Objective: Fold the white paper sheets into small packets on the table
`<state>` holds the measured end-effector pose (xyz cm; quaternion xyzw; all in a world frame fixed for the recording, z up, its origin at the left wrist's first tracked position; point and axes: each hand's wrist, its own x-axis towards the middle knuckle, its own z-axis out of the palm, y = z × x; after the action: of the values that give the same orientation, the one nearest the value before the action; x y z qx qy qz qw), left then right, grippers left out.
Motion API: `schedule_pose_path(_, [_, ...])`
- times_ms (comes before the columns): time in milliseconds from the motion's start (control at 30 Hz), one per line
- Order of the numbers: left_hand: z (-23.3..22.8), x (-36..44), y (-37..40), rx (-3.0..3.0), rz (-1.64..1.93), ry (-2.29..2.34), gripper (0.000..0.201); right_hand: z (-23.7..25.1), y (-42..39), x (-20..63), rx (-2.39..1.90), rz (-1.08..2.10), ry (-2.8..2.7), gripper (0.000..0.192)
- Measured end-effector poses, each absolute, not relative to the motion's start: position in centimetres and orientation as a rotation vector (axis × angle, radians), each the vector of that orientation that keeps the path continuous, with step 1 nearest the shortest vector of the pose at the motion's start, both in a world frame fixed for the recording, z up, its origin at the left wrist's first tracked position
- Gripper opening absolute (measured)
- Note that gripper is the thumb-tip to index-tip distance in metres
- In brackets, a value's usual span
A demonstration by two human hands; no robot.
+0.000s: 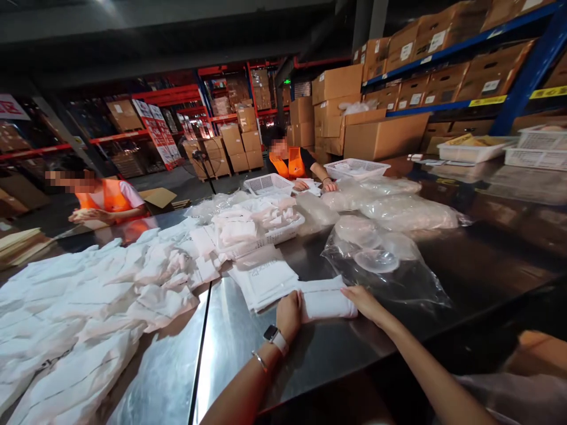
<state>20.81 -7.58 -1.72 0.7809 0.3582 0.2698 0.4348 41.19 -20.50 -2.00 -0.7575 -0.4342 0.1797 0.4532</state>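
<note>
A left grip [289, 314] and a right grip [358, 300] are pinching opposite ends of a white packet [325, 301] between them, over a shiny metal counter [237, 348]. An uneven tug could be loosening its folds, or nudging the stack of bags [261, 274] just beyond the left grip. Farther beyond, boxes [445, 38] are crowding warehouse shelves [531, 77].

Warehouse, red racking [166, 95], stacked cardboard cartons [336, 84], steel worktable [228, 336]
</note>
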Motion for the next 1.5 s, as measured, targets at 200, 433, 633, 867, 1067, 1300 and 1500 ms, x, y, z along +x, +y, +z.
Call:
schedule_pose_path(200, [1.0, 19.4, -8.7, 2.101, 0.742, 0.673, 0.024, -1.5, -20.1, 40.8, -1.916, 0.473, -1.199, 0.054])
schedule_pose_path(433, [0.4, 19.9, -10.6, 2.583, 0.453, 0.036, 0.058, -0.9, -20.8, 39.3, -2.170, 0.123, -1.253, 0.037])
schedule_pose_path(633, [-1.2, 20.3, -9.5, 2.795, 0.416, 0.085, 0.063, -0.9, -17.4, 34.4, -1.954, -0.669, -1.838, 0.039])
schedule_pose_path(867, [-0.5, 20.0, -9.4, 2.780, 0.362, 0.074, 0.071, -3.1, -15.8, 34.7, -2.143, -0.181, -1.873, 0.050])
schedule_pose_path(1067, [-1.0, 19.9, -10.9, 2.539, 0.379, 0.577, 0.057, -4.0, -15.5, 35.6, -2.172, 0.098, -1.324, 0.064])
schedule_pose_path(1300, [-2.5, 20.8, -10.7, 1.605, 0.646, 0.718, 0.068, -3.8, -15.9, 35.7, -1.873, 0.339, -0.949, 0.070])
schedule_pose_path(1500, [-1.8, 21.0, -10.8, 0.696, 0.600, 0.471, 0.089, -2.3, -17.2, 33.9, -1.328, 0.742, -0.589, 0.070])
